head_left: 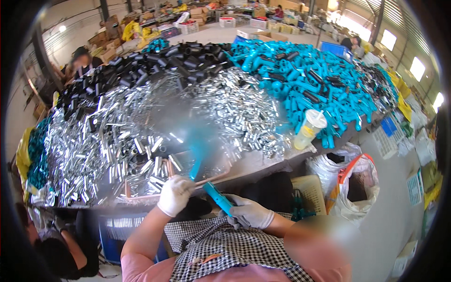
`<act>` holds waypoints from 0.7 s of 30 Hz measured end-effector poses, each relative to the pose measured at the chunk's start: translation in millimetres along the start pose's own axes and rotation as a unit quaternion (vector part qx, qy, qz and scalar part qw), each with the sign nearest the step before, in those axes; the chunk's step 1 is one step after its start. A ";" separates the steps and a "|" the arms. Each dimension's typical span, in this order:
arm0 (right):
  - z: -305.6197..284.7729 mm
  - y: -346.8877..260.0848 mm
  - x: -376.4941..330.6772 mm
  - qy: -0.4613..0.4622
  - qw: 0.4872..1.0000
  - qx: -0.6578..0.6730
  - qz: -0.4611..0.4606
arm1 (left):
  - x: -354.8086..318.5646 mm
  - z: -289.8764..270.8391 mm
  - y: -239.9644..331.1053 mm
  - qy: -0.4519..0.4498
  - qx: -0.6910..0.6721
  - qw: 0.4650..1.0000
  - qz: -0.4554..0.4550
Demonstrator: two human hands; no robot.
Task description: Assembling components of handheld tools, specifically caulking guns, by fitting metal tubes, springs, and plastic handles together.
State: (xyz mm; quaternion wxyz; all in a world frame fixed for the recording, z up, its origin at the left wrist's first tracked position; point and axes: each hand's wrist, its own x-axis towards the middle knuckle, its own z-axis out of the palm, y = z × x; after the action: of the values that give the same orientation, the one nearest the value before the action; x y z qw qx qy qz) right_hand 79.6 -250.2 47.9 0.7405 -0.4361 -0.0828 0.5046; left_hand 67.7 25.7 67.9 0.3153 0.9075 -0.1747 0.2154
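Note:
My left hand (174, 194), in a white glove, is closed on the lower end of a thin turquoise piece (194, 164) that points up from it. Just to its right, my right hand (249, 212), also in a white glove, grips a short turquoise plastic tube (217, 197) held slanting toward the left hand. Both hands hover at the near edge of the table (263, 162), above my checked apron. Right in front of them lies a big heap of shiny silver metal tubes (141, 136).
Piles of black tubes (159, 63) and turquoise tubes (305, 80) cover the far table. A plastic cup with a straw (308, 130) stands at the table edge. White sacks (354, 185) and a cream crate (309, 192) sit on the right. Another person (81, 61) sits far left.

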 end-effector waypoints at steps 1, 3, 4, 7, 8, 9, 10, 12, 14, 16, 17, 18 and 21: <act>0.2 1.4 0.3 -0.005 1.000 0.009 0.006 | -1.7 -0.9 7.4 -0.020 -0.017 0.999 0.028; 2.8 5.3 2.8 -0.021 0.999 0.028 0.014 | -5.5 0.8 21.9 -0.044 -0.039 0.992 0.110; 4.8 4.8 3.9 -0.034 0.999 0.025 0.029 | -7.0 5.8 24.5 -0.053 -0.041 0.987 0.148; 7.6 7.6 4.1 -0.012 1.000 -0.028 0.000 | -14.6 20.9 24.7 -0.061 -0.083 0.988 0.110; 3.4 8.0 4.2 -0.019 1.000 -0.011 0.006 | -13.0 21.9 24.1 -0.058 -0.104 0.987 0.110; 3.6 7.7 2.4 -0.014 1.000 -0.010 0.006 | -11.8 23.3 24.6 -0.068 -0.125 0.985 0.101; 4.4 6.2 0.6 -0.011 1.000 -0.007 0.006 | -12.0 23.7 26.4 -0.078 -0.146 0.982 0.092; -4.5 7.1 1.2 -0.026 0.999 -0.044 0.018 | -12.4 27.6 28.9 -0.095 -0.171 0.977 0.080; -2.7 5.0 0.7 -0.019 0.998 -0.052 0.038 | -15.0 27.5 29.9 -0.097 -0.172 0.978 0.072; -3.0 5.9 2.3 -0.002 0.991 -0.127 0.030 | -14.4 22.3 33.1 -0.199 -0.187 0.962 -0.034; 4.8 0.7 1.5 0.002 0.985 -0.168 0.029 | -11.6 17.6 40.1 -0.217 -0.125 0.966 -0.067; 3.6 1.7 1.8 0.003 0.985 -0.167 0.030 | -9.8 12.7 45.3 -0.217 -0.126 0.966 -0.068; -0.4 1.0 3.1 -0.034 0.936 -0.349 0.008 | -17.9 12.2 43.4 -0.311 -0.049 0.943 -0.111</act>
State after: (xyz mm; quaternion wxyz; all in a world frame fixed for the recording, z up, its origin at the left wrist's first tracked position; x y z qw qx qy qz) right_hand 80.6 -247.8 45.9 0.5342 -0.6501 -0.2753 0.4649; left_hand 36.4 -11.0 71.8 0.3114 0.9264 -0.1728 -0.1226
